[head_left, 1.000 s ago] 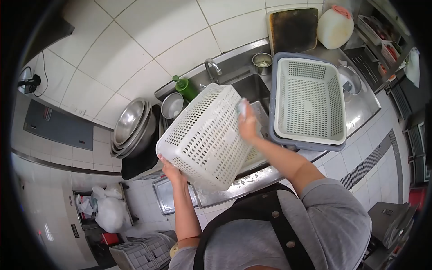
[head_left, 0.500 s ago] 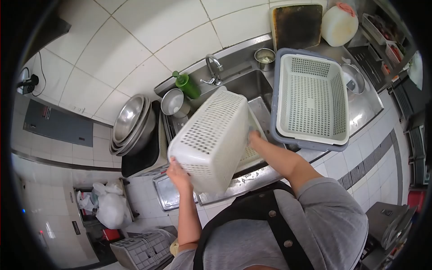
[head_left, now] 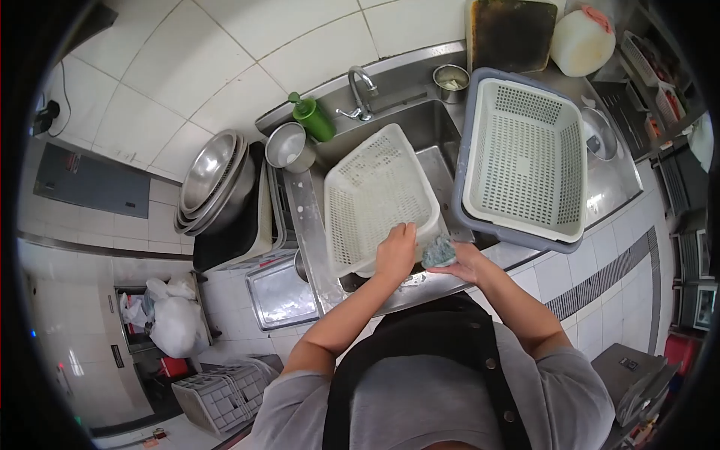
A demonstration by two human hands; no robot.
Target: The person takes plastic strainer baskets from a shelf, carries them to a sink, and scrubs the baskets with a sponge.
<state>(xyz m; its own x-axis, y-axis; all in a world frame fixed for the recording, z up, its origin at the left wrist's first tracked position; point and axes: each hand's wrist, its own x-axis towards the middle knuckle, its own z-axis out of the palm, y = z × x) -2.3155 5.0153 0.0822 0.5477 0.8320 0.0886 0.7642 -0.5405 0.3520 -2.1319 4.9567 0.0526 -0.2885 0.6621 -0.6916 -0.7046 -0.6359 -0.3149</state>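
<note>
A white perforated plastic basket [head_left: 360, 217] rests tilted in the metal sink [head_left: 442, 180], its open side facing up toward me. My left hand [head_left: 396, 253] is closed over the basket's near rim. In my right hand [head_left: 466, 264] is a crumpled grey-green scouring pad [head_left: 439, 253], held just off the basket's near right corner. Part of the sink's bottom is hidden under the basket.
To the right, another white basket [head_left: 525, 161] sits inside a grey tub [head_left: 469, 150]. Behind the sink are a faucet [head_left: 360, 94], a green pump bottle [head_left: 311, 118] and a metal pot [head_left: 289, 148]. Stacked metal bowls [head_left: 214, 180] lean at the left.
The basket has been turned from standing on its side to lying open side up in the sink. My left hand moved right to its near rim; my right hand came out with the scouring pad.
</note>
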